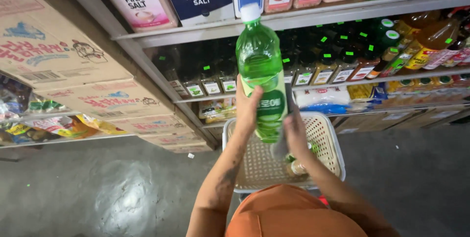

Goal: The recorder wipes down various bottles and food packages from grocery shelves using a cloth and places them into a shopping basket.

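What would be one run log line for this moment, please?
left hand: grips green bottle | right hand: supports bottle's lower side | bottle: upright, above white basket | behind: shelves

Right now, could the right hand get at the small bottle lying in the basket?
Probably yes. The right hand is on the green bottle just above the white basket, and the small bottle lies uncovered beneath it. It would have to let go first.
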